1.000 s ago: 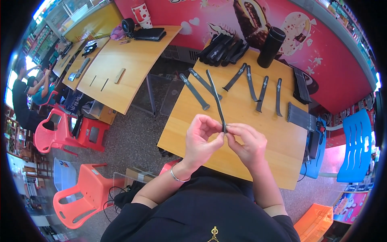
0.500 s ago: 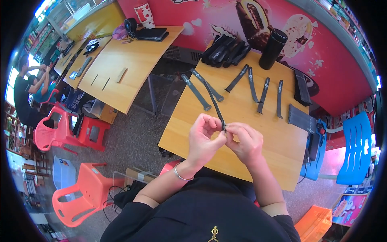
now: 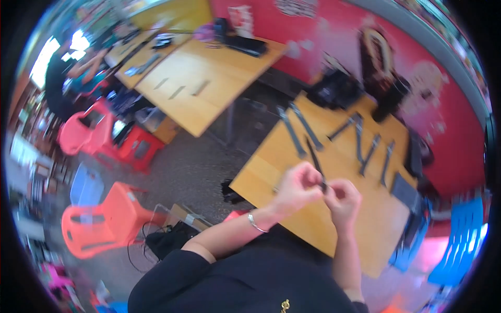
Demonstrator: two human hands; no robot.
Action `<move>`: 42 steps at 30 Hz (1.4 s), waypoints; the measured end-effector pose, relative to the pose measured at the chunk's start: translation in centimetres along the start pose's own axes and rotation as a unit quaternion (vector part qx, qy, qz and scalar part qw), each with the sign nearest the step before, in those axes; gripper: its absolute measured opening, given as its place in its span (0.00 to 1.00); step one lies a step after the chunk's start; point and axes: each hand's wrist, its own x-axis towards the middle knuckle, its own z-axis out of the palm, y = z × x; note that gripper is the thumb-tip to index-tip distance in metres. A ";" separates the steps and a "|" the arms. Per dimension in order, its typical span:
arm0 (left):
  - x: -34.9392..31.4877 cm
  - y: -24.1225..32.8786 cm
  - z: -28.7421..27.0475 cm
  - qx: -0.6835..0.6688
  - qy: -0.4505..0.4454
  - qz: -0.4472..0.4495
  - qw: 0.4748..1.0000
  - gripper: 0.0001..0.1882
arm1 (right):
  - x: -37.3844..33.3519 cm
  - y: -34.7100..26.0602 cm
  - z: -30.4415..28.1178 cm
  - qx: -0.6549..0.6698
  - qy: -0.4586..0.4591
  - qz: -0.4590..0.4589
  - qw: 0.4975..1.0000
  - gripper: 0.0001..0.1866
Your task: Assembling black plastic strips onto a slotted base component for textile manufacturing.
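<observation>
A narrow black strap [image 3: 314, 157] is pinched between my two hands above the near part of the wooden table [image 3: 373, 229]. My left hand [image 3: 298, 192], with a silver bangle on the wrist, closes on its near end, and the strap's long part slants away to the far left. Thumb and fingers of my right hand [image 3: 343, 201] are pressed together at the same end. Beyond my hands lie several loose dark straps, among them one grey-black strap [image 3: 292, 133] at the left and another strap [image 3: 388, 164] at the right. Motion blurs fine detail.
A heap of black straps [image 3: 334, 88] and a black bottle [image 3: 391, 99] stand at the table's far end. A dark flat pouch [image 3: 406, 190] lies at the right edge, by a blue chair [image 3: 459, 240]. Leftward are another table [image 3: 180, 112], a coral chair [image 3: 107, 219] and a seated person [image 3: 62, 83].
The whole view has swung, so the tables and straps now appear further right and tilted. Both hands still hold the strap's end, and my right hand is a little lower and more upright.
</observation>
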 end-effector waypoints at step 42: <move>0.2 0.9 1.7 -0.127 -0.133 0.044 0.982 0.06 | -1.8 -1.2 -0.5 0.123 0.070 -0.098 0.985 0.04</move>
